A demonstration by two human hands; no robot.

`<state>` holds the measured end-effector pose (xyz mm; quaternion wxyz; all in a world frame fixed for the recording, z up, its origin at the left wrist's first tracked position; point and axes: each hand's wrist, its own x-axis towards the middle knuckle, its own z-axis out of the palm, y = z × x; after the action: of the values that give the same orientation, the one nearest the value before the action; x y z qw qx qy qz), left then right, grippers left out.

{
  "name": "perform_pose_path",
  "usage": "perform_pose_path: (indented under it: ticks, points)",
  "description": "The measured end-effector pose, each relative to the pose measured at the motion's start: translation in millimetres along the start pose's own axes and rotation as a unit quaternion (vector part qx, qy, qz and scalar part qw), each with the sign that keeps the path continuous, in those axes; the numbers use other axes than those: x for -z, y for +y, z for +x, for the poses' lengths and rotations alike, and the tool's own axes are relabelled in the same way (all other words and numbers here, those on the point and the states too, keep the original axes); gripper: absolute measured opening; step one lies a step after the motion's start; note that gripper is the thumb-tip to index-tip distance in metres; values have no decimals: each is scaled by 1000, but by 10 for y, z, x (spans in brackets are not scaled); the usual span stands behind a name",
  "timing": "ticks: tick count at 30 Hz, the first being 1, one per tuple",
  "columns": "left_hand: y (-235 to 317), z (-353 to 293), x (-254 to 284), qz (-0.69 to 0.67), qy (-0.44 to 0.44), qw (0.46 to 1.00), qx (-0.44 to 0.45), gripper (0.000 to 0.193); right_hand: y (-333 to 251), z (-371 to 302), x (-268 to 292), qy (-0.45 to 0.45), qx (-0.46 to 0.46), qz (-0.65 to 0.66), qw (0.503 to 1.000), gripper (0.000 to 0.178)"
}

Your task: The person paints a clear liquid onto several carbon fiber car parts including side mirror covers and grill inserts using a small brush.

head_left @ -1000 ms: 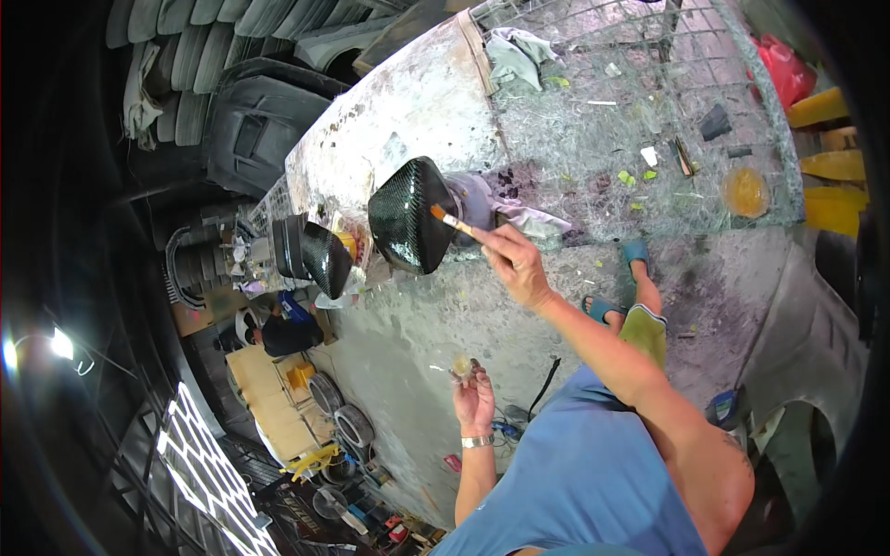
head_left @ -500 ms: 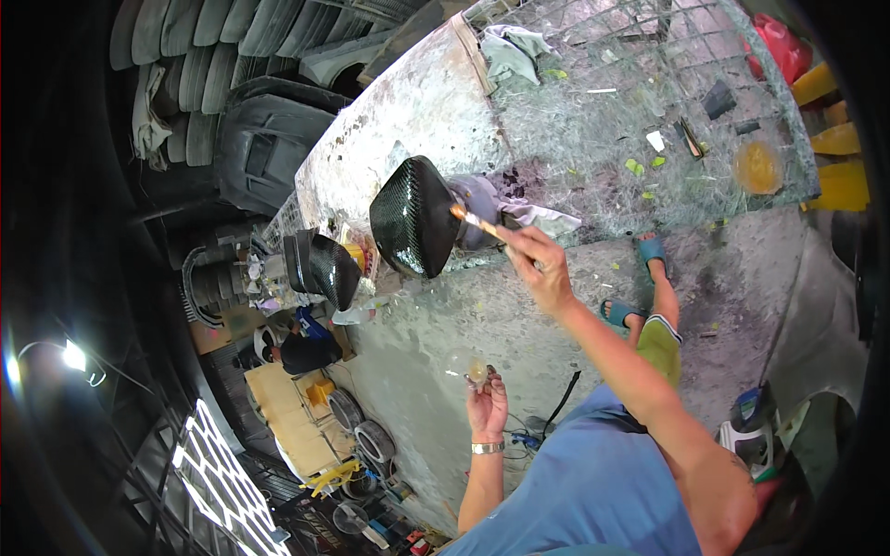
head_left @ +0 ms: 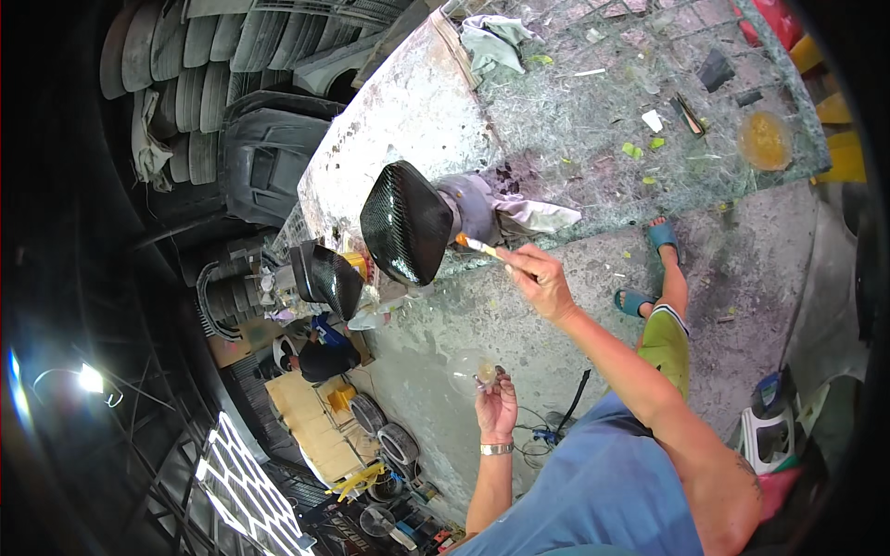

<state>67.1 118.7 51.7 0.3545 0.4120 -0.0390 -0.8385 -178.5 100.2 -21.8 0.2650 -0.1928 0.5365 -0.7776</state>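
Note:
A small brush (head_left: 480, 246) with orange-tinted bristles is pinched in the fingers of my right hand (head_left: 545, 283). Its tip is at the right edge of a glossy black carbon-fibre-patterned shell (head_left: 405, 224); whether they touch I cannot tell. Behind the shell, a grey rounded support (head_left: 471, 206) stands on the worktable (head_left: 593, 139). Lower down, my left hand (head_left: 497, 410) holds a clear plastic cup (head_left: 486, 372) with some yellowish liquid in it. A second black patterned shell (head_left: 327, 280) stands to the left of the first.
Cloths (head_left: 538, 216) and scraps lie on the table, with a round amber patch (head_left: 766, 141) near its right end. Black moulded parts (head_left: 273, 148) are stacked beyond. On the left, a person (head_left: 326, 357) is near a cardboard-topped stand (head_left: 315, 417) and tyres (head_left: 399, 443).
The brush tip has moved down along the shell's right edge and slightly away from it. My left hand still holds the cup. The whole view has shifted a little.

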Motion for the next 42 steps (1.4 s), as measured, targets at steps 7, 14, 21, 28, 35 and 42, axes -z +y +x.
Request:
perform_pose_path:
  ticks: [7,14,21,28,35,42]
  points:
    - [-24,38,-71,0,10,1000,-2,41,-291,490,-141,13,20,42,999,32]
    - [-39,111,-177,-13,13,1000,-3,38,137,33,-87,-12,-23,-3,1000,32]
    - [-112,199,-263,-12,26,1000,-8,40,-265,619,13,60,-7,74,995,30]
    - [-164,260,-379,-6,16,1000,-15,39,-32,516,-48,-25,18,36,999,31]
    - [-233,375,-513,-31,28,999,-10,39,-189,660,220,14,-83,72,994,32]
    - [-350,494,-761,-17,35,999,-22,40,-263,1017,86,-69,-84,102,989,29]
